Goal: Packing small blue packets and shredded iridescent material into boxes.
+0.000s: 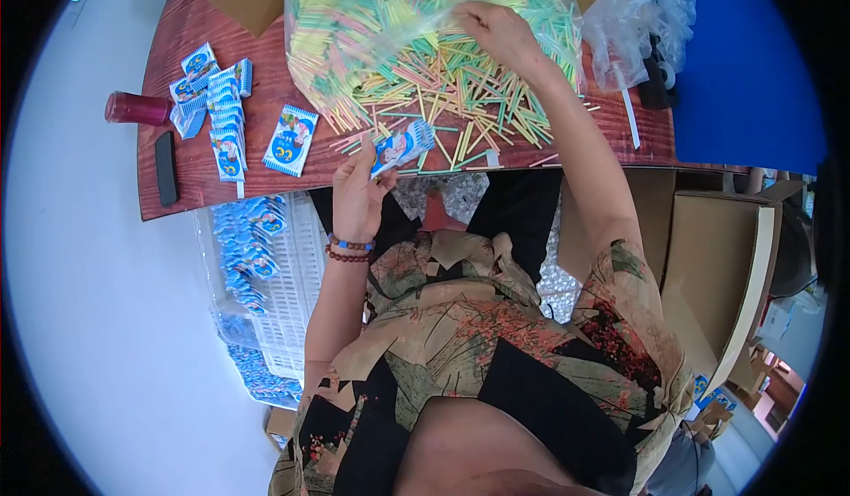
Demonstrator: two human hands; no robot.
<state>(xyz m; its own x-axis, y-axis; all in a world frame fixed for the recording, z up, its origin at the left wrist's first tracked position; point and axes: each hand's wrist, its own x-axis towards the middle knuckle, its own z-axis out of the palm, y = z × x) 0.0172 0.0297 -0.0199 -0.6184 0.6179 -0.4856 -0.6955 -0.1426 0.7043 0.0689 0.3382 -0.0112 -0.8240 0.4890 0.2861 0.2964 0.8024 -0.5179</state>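
Note:
My left hand point(359, 197) is closed on a small blue-and-white packet point(404, 147), held tilted above the table's near edge. Reaching over the heap, my right hand point(506, 39) pinches the edge of a large clear plastic bag point(390, 31). Thin pink, yellow and green sticks, straw-like point(456, 111), fill the bag and spill out of its mouth onto the table toward me. To the left of my left hand another blue-and-white packet point(290, 140) lies flat on the wood.
Several packets point(227, 111) overlap on the table point(266, 191) at left, beside a dark red jar point(137, 108) and a black bar point(166, 169). A tape dispenser point(657, 76) and crumpled plastic point(633, 18) sit at right. Below left, a white crate point(292, 270) stands near bagged packets point(251, 253).

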